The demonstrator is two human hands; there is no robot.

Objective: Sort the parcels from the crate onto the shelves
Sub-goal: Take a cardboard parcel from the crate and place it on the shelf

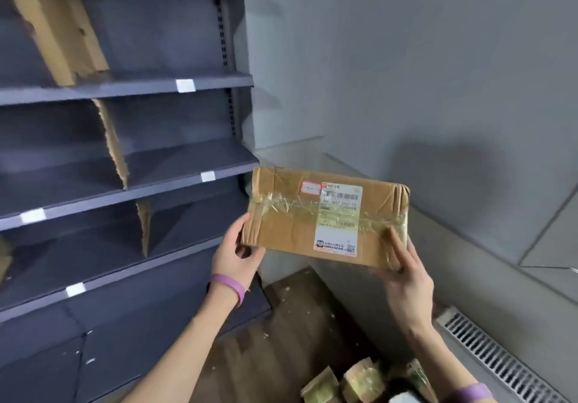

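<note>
Between my left hand (234,258) and right hand (403,274), just right of the shelves (187,164), the taped parcel (294,224) hangs in the air, clear of every shelf. My fingers (395,246) grip its two short ends, so the printed label (339,219) faces up at me (I judge I'm reading its code to choose a bay). Cardboard dividers (114,149) split each shelf into bays; more parcels (353,384) lie below my arms.
</note>
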